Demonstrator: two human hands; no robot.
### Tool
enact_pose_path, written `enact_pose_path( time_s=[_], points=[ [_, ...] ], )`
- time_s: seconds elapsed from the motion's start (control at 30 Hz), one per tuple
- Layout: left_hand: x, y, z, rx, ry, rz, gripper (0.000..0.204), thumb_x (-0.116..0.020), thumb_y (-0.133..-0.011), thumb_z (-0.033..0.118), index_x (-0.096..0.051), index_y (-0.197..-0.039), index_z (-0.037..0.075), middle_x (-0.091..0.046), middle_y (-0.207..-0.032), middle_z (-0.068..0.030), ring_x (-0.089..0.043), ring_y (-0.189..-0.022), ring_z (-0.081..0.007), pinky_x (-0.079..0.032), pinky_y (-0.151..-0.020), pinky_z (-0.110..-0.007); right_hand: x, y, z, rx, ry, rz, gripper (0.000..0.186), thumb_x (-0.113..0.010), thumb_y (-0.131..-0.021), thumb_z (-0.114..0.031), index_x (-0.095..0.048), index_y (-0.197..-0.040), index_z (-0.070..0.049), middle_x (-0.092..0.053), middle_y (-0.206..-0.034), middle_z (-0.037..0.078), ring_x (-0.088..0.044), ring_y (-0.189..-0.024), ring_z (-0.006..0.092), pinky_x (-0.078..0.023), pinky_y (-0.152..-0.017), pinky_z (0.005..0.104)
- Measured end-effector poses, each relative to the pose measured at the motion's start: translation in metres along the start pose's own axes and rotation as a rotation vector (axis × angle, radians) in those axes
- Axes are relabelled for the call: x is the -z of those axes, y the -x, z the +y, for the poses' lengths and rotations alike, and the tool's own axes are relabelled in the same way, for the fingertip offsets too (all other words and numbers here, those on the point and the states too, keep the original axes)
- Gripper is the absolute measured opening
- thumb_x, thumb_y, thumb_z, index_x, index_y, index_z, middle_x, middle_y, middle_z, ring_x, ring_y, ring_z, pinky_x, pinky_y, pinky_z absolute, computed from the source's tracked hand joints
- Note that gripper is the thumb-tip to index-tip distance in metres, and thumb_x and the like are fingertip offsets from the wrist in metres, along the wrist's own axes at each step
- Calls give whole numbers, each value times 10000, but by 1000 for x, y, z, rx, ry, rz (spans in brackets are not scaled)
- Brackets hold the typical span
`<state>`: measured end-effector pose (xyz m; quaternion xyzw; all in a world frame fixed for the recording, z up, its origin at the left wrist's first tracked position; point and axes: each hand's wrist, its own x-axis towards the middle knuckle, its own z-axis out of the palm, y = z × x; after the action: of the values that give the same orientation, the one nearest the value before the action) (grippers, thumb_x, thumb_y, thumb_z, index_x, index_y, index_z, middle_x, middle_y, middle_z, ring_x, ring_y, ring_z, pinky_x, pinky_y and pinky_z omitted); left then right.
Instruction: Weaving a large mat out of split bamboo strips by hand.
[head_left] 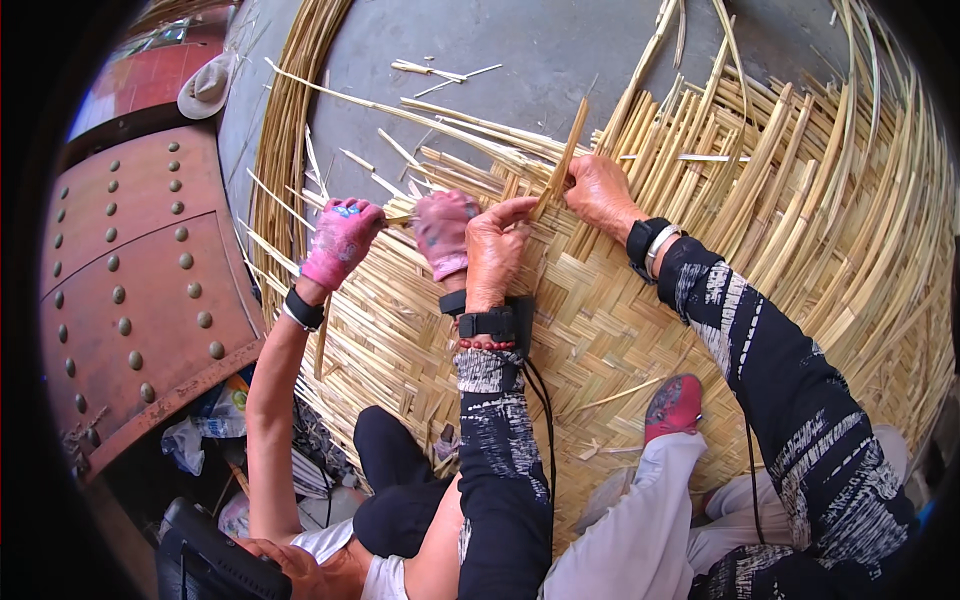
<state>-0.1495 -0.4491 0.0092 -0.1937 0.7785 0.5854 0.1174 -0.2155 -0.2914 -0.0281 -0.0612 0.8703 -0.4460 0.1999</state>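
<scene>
A brownish split reed strip (568, 150) stands up over the edge of a large woven reed mat (590, 310). My left hand (497, 245) pinches its lower part between thumb and fingers. Close against the strip's right side, my right hand (603, 190) is closed with its fingertips pressed together at the strip. Loose reed ends (690, 130) fan out beyond my right hand. Just left of my hands, a co-worker's pink-gloved hands (340, 245) hold another short strip (398, 220) between them, above the mat's unwoven ends.
A long bundle of reeds (285, 130) curves along the left on the grey floor (440, 40). A studded reddish metal panel (150, 270) and a pale hat (207, 86) are further left. A red shoe (673, 405) rests on the mat. The co-worker crouches at the lower left.
</scene>
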Motion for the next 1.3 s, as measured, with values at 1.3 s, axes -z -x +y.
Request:
enact_pose_path(
  time_s=[1.3],
  points=[
    [14, -58, 78, -312, -1220, -123, 174, -680, -702, 274, -683, -756, 109, -627, -671, -120, -609, -676, -282, -442, -672, -386, -2, -11, 6, 9, -26, -73, 39, -547, -618, -1, -573, -590, -13, -550, -588, 158, -562, -590, 300, -465, -604, 417]
  ],
)
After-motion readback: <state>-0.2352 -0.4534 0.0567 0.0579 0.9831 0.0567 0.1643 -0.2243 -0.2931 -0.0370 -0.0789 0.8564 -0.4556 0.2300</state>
